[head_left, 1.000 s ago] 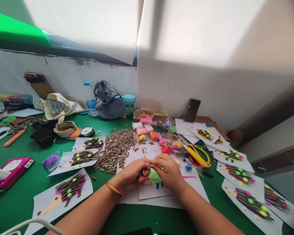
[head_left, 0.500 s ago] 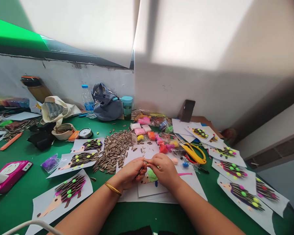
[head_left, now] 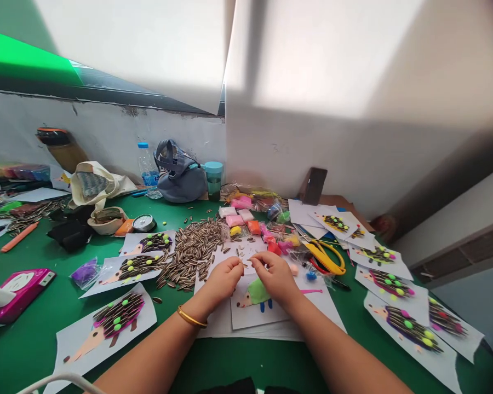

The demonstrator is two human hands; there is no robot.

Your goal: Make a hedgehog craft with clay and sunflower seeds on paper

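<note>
My left hand (head_left: 225,280) is curled closed above the paper, thumb against the forefinger, its contents mostly hidden; striped sunflower seeds showed in it a moment ago. Close beside it, my right hand (head_left: 274,278) pinches thumb and fingers together on something tiny and pale that I cannot make out. The two sets of fingertips are slightly apart. Below them lies a white sheet with a hedgehog picture (head_left: 254,294), green-bodied with blue legs. To the left of it spreads a heap of striped sunflower seeds (head_left: 193,249), and a few pale bits (head_left: 241,251) rest on the paper beyond my fingers.
Finished-looking seed hedgehog cards (head_left: 115,320) lie at left, others (head_left: 406,328) at right. Bags of coloured clay (head_left: 252,227), yellow-handled scissors (head_left: 326,257) and a propped phone (head_left: 314,186) stand beyond. A cup (head_left: 213,180), a bottle (head_left: 148,167) and a blue bag (head_left: 181,178) line the wall.
My hands have drawn slightly apart; their fingertips were together on a seed. The left hand has turned, hiding the seeds seen in it, and more of the hedgehog picture shows.
</note>
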